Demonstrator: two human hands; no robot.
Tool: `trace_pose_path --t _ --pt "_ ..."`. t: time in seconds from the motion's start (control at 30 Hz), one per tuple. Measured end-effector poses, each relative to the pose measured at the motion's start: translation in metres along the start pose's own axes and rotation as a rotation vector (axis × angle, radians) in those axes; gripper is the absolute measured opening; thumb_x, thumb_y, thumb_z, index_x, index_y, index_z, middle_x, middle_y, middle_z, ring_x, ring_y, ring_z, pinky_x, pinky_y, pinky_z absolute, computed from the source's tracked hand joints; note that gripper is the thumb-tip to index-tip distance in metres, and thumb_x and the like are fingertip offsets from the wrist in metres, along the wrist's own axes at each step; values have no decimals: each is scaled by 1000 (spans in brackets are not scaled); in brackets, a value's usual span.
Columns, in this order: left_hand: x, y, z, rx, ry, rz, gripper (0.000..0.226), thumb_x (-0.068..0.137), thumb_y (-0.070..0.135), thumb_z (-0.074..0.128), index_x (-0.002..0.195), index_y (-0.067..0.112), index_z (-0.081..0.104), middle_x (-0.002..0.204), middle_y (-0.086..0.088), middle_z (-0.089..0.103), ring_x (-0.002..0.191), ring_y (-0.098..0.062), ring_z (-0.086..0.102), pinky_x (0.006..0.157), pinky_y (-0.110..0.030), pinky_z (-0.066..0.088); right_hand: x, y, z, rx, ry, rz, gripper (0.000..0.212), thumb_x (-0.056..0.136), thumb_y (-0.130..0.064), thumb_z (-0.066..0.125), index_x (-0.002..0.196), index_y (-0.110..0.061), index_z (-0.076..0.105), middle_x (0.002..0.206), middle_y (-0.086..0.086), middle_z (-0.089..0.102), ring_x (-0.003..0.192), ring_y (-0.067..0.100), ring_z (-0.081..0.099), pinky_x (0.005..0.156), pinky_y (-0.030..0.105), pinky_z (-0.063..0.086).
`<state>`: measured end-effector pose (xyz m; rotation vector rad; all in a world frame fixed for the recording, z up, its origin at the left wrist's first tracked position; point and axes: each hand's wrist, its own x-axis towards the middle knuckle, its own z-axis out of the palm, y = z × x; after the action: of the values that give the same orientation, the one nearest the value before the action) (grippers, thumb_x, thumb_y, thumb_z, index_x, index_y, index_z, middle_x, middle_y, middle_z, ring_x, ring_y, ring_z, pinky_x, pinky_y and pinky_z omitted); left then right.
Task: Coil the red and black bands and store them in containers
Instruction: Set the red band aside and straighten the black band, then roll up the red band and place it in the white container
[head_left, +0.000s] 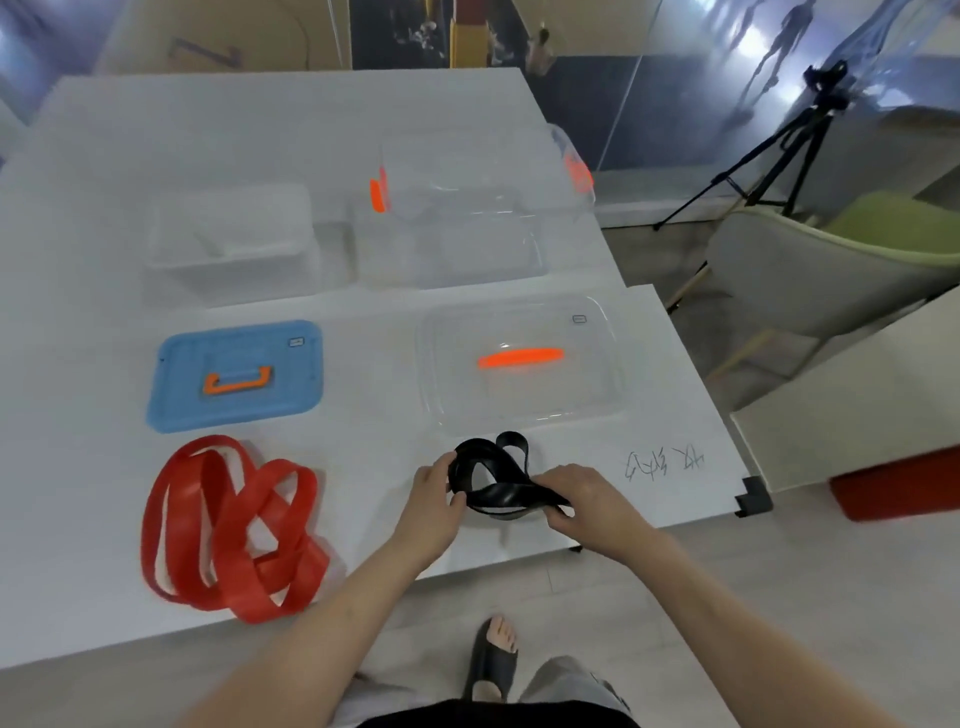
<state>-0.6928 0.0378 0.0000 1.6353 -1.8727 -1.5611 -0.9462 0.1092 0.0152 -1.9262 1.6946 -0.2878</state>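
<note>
Both hands (506, 501) clamped on black band (493, 478) beside illegible handwritten marks (665, 462) on white table (104, 208)

- Bright, even light; the white table (311, 130) looks washed out.
- Whole frame slightly soft.
- Edges bow from wide-angle distortion.
- Shadows faint.

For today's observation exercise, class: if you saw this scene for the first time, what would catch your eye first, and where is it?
The tangled red band lies loose near the front left edge of the white table, the brightest thing in view. Right of it, the left hand and right hand both hold the black band, partly looped. Behind them lie a blue lid and a clear lid, each with an orange handle.
</note>
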Motion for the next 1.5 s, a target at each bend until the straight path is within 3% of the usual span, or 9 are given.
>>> trace_pose_path --t 0.13,0.23,0.33,0.43,0.53,0.77,1.03,1.2,1.5 --pt "6 11 32 103 -28 -38 57 103 15 47 156 27 30 138 -5 39 106 -13 55 95 -27 47 1 45 -12 -38 -61 -73 34 90 -16 62 120 -32 68 89 -25 56 84 6 49 83 24 43" --pt "10 17 50 177 -50 -58 58 104 16 46 159 25 27 140 -5 38 105 -19 58 86 -17 40 5 71 -19 -56 -89 -91 36 90 -15 62 122 -32 68 93 -19 67 89 13 57 87 31 49" --pt "14 19 62 278 -75 -48 65 103 12 47 161 18 19 140 -7 36 95 -13 51 78 -12 34 8 96 -14 -52 -123 -76 42 89 -14 64 128 -30 68 103 -13 72 98 16 61 95 34 49" --pt "21 18 69 366 -108 -75 69 103 14 47 162 13 11 142 -11 38 106 -19 52 85 -20 39 9 111 -4 -96 -189 18 53 89 -16 66 140 -25 59 129 -5 67 121 21 58 116 42 40" --pt "23 15 76 422 -182 -124 73 104 19 47 163 10 5 148 -15 37 126 -27 50 104 -29 40 7 110 8 -156 -228 113 67 90 -25 68 153 -22 44 151 -1 51 144 22 43 130 42 15" --pt "22 18 72 442 -197 -193 77 104 23 44 163 11 -3 158 -19 29 143 -33 36 115 -36 33 3 92 15 -216 -161 179 84 89 -53 67 159 -22 33 164 4 32 158 28 22 130 47 9" --pt "7 19 55 417 -126 -123 67 105 23 43 163 17 11 154 -16 38 138 -32 44 112 -38 39 8 45 12 -166 -31 200 61 99 -43 60 153 -20 43 160 5 41 151 25 35 122 42 28" --pt "-10 8 25 418 8 -62 60 106 24 42 161 18 21 154 -12 39 137 -29 47 107 -37 44 20 1 16 -155 37 144 48 101 -36 57 145 -19 53 152 3 51 144 26 45 116 41 38" --pt "-53 -42 -64 443 271 -11 52 104 24 46 154 19 38 143 -8 50 124 -26 56 96 -37 52 75 -97 49 -183 -1 -8 45 103 -36 52 147 -23 51 153 0 50 143 24 44 113 42 40"
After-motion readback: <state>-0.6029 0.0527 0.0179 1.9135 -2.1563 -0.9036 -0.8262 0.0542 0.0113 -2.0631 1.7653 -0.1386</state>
